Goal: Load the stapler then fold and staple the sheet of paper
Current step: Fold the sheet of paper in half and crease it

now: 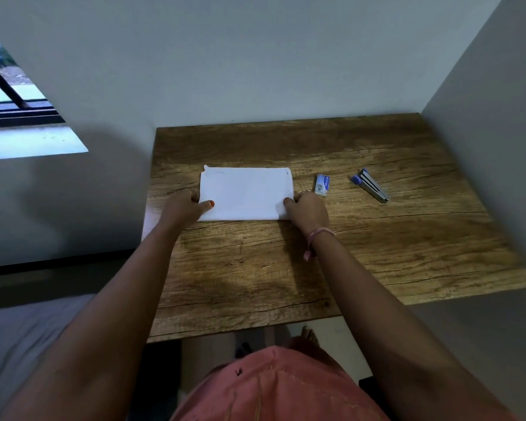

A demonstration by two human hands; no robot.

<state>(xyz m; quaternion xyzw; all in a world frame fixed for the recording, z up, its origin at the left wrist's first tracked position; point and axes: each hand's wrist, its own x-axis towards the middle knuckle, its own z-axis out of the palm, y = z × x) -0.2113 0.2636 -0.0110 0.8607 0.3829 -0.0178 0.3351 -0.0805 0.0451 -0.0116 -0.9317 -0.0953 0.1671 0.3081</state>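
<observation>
A white sheet of paper (pixel 246 192) lies folded on the wooden table (pixel 377 244), its crease along the near edge. My left hand (pixel 185 206) pinches the sheet's left edge with the thumb on top. At the right edge, my right hand (pixel 308 208) grips it the same way. A small blue and white staple box (pixel 322 185) sits just right of the paper. Farther right lies a blue and silver stapler (pixel 372 185), apart from both hands.
The table stands in a corner, with a wall (pixel 255 71) behind it and another on the right. Bare wood spreads between the paper and the near edge. A window (pixel 12 117) is at the far left.
</observation>
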